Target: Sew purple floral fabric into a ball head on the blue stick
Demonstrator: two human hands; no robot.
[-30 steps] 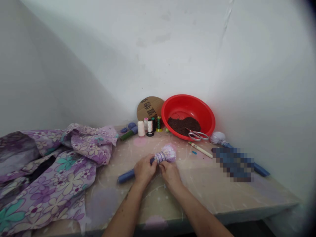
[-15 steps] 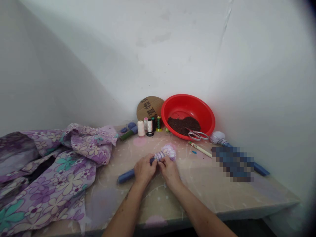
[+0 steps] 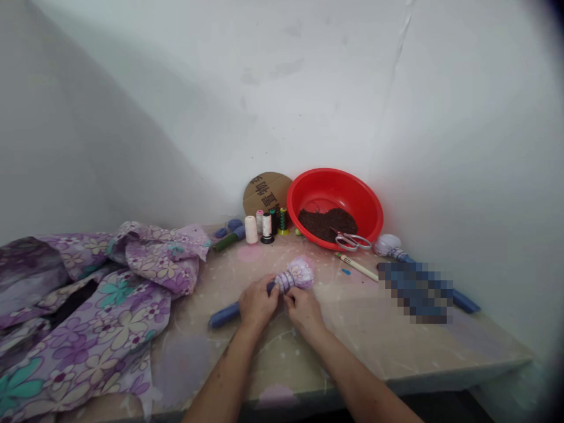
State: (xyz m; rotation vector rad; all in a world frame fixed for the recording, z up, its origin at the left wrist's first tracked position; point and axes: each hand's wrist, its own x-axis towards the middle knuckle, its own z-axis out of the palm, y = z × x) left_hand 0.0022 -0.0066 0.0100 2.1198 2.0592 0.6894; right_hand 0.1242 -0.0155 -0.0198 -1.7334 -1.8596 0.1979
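Note:
On the table in the head view lies a stick with a blue handle [image 3: 225, 315] and a round head wrapped in floral cloth [image 3: 302, 272]. Dark cord rings the gathered cloth neck [image 3: 285, 282] below the head. My left hand [image 3: 258, 302] is wrapped around the handle just below that neck. My right hand [image 3: 304, 308] is closed in a pinch right beside the neck. What its fingertips hold, perhaps the cord's end, is too small to make out.
Floral fabric [image 3: 127, 317] is heaped at left. Behind the stick stand several thread spools [image 3: 251, 230], a cardboard disc [image 3: 264, 191] and a red basin [image 3: 374, 211] of dark grains with scissors [image 3: 352, 241] at its rim. A similar cloth-headed stick [image 3: 462, 301] lies right, beside a pale pen-like tool [image 3: 359, 267].
My right hand has shifted slightly down, off the head's underside, uncovering more of the wound neck. My left hand keeps its hold on the handle.

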